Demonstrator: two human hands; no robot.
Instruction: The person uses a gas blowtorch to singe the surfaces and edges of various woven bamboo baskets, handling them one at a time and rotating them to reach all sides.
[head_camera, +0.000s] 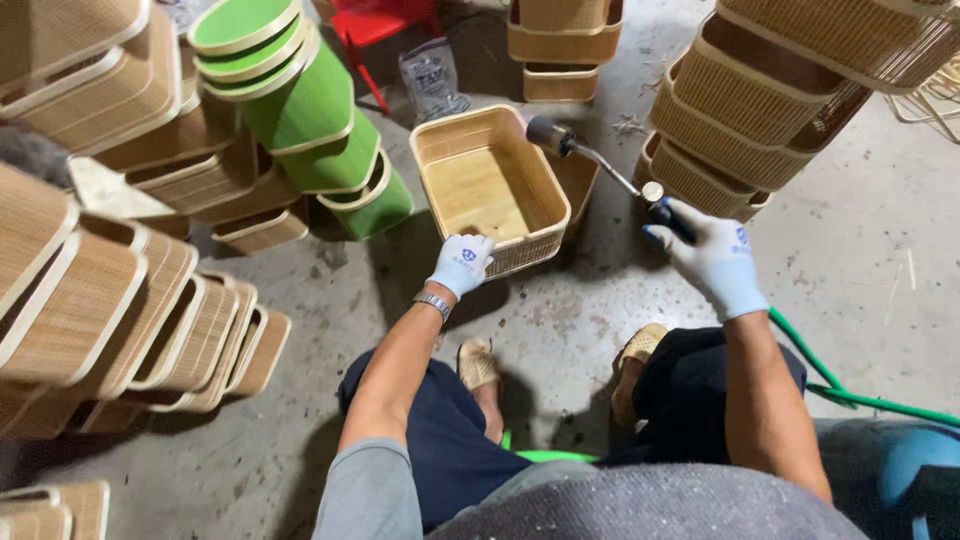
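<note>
A rectangular woven bamboo basket (437, 143) stands on the concrete floor in front of me, open side up. My left hand (461, 264), in a white glove, grips its near rim. My right hand (716, 262), also gloved, holds the dark handle of a gas torch (600, 165). The torch's metal tube runs up and left, and its nozzle hangs over the basket's far right corner. No flame shows.
Leaning stacks of woven baskets stand at the left (110, 310), top middle (563, 40) and right (760, 100). Green baskets (310, 110) lie stacked at upper left. A green hose (850, 395) trails right. My sandalled feet rest below the basket.
</note>
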